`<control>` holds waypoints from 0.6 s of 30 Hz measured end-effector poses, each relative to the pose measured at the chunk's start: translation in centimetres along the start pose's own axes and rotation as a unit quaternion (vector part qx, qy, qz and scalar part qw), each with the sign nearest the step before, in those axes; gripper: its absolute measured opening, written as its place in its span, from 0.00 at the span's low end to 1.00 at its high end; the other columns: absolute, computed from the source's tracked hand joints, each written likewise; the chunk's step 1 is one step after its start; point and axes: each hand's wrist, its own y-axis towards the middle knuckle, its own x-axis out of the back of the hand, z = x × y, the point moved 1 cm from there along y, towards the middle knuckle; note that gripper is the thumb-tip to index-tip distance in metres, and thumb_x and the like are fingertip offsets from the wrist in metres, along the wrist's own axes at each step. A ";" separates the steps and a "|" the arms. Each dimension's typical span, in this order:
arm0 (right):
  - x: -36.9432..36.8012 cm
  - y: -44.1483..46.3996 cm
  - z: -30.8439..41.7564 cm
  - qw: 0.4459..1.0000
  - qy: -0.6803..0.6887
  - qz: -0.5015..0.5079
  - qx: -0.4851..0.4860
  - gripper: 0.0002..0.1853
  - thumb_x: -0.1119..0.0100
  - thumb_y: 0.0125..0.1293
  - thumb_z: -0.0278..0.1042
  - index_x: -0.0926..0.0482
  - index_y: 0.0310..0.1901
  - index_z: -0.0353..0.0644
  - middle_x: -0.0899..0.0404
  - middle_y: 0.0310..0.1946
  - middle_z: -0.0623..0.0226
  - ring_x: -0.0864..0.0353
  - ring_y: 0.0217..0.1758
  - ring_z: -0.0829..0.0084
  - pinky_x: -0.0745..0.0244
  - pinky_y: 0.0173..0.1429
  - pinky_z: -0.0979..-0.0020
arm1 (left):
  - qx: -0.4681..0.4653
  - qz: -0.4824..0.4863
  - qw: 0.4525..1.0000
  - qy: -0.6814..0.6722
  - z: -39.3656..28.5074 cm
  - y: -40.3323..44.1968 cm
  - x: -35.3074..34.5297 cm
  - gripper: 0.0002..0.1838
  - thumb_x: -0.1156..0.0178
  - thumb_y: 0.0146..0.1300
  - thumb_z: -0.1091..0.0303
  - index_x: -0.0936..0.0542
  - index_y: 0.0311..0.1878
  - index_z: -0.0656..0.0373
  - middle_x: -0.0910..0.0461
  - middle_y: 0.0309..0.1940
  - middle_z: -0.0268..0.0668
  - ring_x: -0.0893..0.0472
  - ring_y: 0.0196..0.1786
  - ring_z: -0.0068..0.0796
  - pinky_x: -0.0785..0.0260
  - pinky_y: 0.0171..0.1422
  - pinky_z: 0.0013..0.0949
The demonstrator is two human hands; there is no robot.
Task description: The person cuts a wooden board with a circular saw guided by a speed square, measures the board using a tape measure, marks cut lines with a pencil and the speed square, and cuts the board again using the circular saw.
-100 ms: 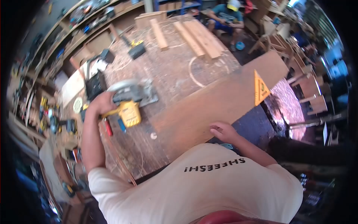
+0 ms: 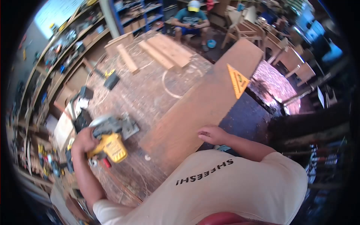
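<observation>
My left hand (image 2: 85, 139) is closed round the rear handle of a circular saw (image 2: 109, 129). The saw has a yellow body and battery and a grey guard and base, and lies on its side at the left of the worktable. My right hand (image 2: 213, 135) is on the near edge of a long brown wooden board (image 2: 187, 116), fingers bent on its top; their underside is hidden. Farther along the board lies a yellow speed square (image 2: 237, 81). A small red item (image 2: 107, 162) is beside the saw's battery.
Several wood strips (image 2: 165, 50) lie at the worktable's far end. A yellow-and-black tool (image 2: 111, 80) and a black box (image 2: 81, 120) are at its left. A person (image 2: 190, 22) sits beyond the table. Cluttered shelves (image 2: 80, 41) line the left; wooden chair frames (image 2: 277, 48) stand right.
My view has turned, so the table's things appear farther left and the near ones lower. The saw is closer to the red item, and a small blue thing beside it is now hidden.
</observation>
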 end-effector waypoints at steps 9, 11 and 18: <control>2.0 -1.8 -1.9 0.995 0.088 0.012 0.035 0.16 0.40 0.70 0.41 0.20 0.52 0.39 0.14 0.40 0.60 0.14 0.42 0.69 0.20 0.50 0.68 | -0.043 -0.087 0.983 0.155 -10.5 -8.9 4.2 0.32 0.35 0.41 0.66 0.23 0.54 0.70 0.18 0.32 0.60 0.17 0.41 0.60 0.25 0.48 0.51; 2.9 -2.4 -2.4 0.992 0.107 0.029 0.056 0.15 0.40 0.70 0.40 0.19 0.51 0.39 0.14 0.40 0.61 0.15 0.41 0.71 0.21 0.50 0.69 | -0.051 -0.069 0.981 0.175 -15.3 -10.2 4.2 0.35 0.33 0.40 0.67 0.24 0.57 0.69 0.18 0.34 0.59 0.18 0.41 0.59 0.26 0.48 0.49; 8.5 -7.6 -7.8 0.982 0.142 0.069 0.105 0.15 0.41 0.69 0.40 0.19 0.51 0.40 0.14 0.39 0.61 0.14 0.41 0.69 0.20 0.49 0.67 | -0.194 -0.047 0.965 0.173 -32.9 -10.4 0.3 0.28 0.36 0.40 0.68 0.22 0.51 0.58 0.19 0.28 0.55 0.19 0.34 0.58 0.27 0.45 0.50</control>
